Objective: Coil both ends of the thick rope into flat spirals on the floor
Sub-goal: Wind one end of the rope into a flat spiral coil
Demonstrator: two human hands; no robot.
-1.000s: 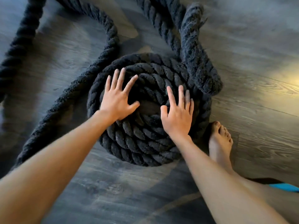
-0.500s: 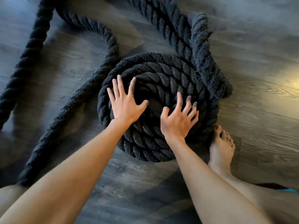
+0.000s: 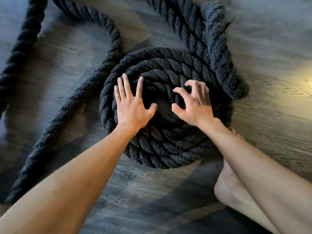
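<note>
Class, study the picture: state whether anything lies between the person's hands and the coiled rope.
Nothing visible does. The left hand rests flat on the coil; the right hand, fingers curled, is directly over its inner turns.

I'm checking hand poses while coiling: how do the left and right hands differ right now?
The left hand lies flat, fingers straight and spread, on the left of the coil; the right hand has bent, claw-like fingers on its right. The left hand looks sharp, the right hand motion-blurred, so whether it grips a turn is unclear. Both flank the centre gap.
</note>
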